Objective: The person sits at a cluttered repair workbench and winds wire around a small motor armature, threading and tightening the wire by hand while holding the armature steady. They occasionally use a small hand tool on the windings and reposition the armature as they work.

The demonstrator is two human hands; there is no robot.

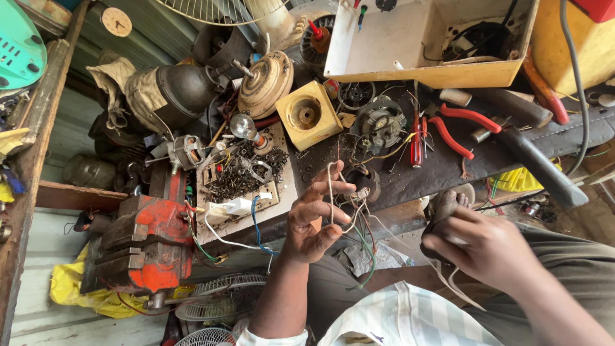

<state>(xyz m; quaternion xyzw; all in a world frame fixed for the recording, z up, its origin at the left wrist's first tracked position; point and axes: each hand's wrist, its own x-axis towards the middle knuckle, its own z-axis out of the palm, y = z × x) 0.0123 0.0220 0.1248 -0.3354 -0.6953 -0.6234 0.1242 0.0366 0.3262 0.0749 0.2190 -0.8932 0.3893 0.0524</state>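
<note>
Checked shirt cloth (410, 317) fills the bottom edge, both forearms rising from it. Beyond, the cluttered desk (410, 170) leaves little bare room; its front edge runs just past the hands. One red vise (150, 240) sits left. Right hand (477, 247) curls its fingers closed around one dark tool (442, 214). Left hand (314, 218), palm up, fingers half-open, pinches a bundle of thin wires (349, 208) above the desk edge.

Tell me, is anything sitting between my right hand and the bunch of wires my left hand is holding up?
Nothing visible does. The right hand, gripping a dark tool, is apart from the wires pinched in the left hand; only open space lies between them.
</note>
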